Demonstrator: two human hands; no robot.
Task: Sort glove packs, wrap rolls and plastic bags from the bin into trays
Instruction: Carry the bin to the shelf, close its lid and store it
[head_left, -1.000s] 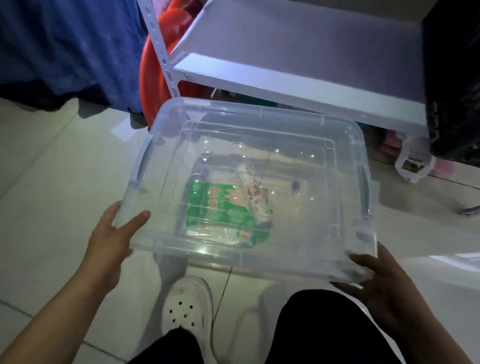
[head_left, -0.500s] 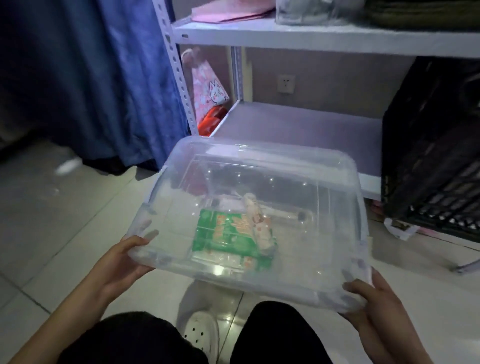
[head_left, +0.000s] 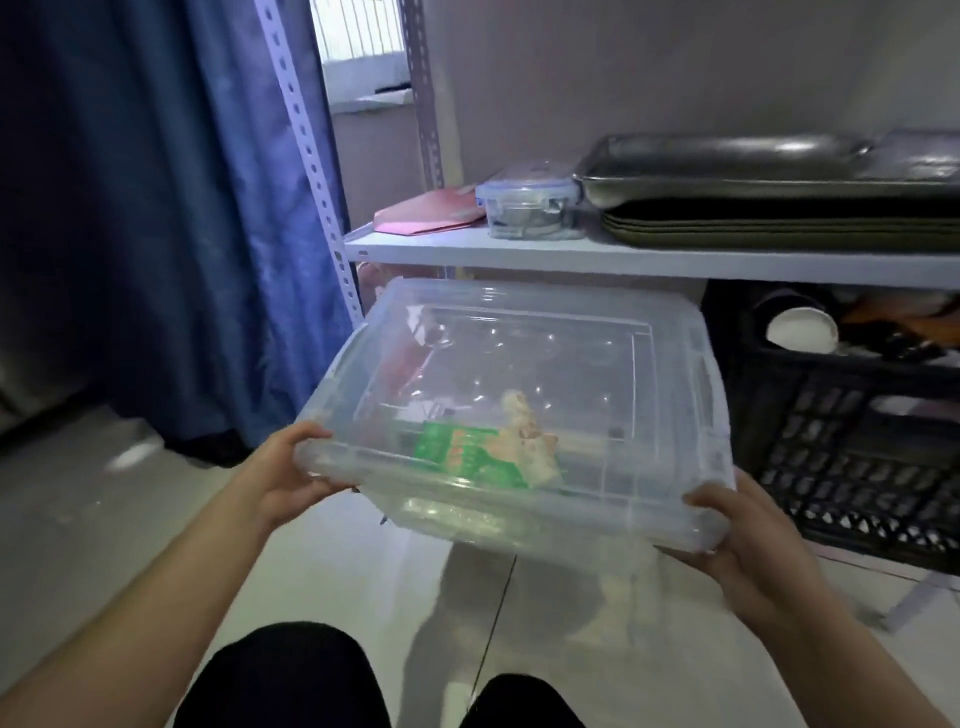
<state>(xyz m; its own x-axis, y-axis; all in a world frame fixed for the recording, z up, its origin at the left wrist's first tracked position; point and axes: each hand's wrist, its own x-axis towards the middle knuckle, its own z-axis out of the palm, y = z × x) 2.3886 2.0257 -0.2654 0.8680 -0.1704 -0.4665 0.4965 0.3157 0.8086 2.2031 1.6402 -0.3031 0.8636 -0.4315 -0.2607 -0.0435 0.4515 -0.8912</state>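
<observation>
Head view: both hands are clamped on the clear bin (head_left: 545, 307) and hold it off the floor. The left hand (head_left: 291, 475) grips its near-left corner and the right hand (head_left: 745, 538) its near-right corner, thumbs over the rim, so the hands are well apart. The bin's long axis runs across the body.

Inside, against the near edge and about midway between the hands, lies a green glove pack (head_left: 457, 456). A pale wrap roll (head_left: 525, 434) lies over its right end, pointing from far to near. Plastic bags cannot be made out.

The stacked metal trays (head_left: 779, 174) sit on the white shelf (head_left: 571, 258), above and beyond the bin's far-right corner. They are likely nearer the right hand.

A black crate (head_left: 857, 467) stands under the shelf. A blue curtain (head_left: 156, 208) hangs on the left above a pale tiled floor (head_left: 78, 545).
</observation>
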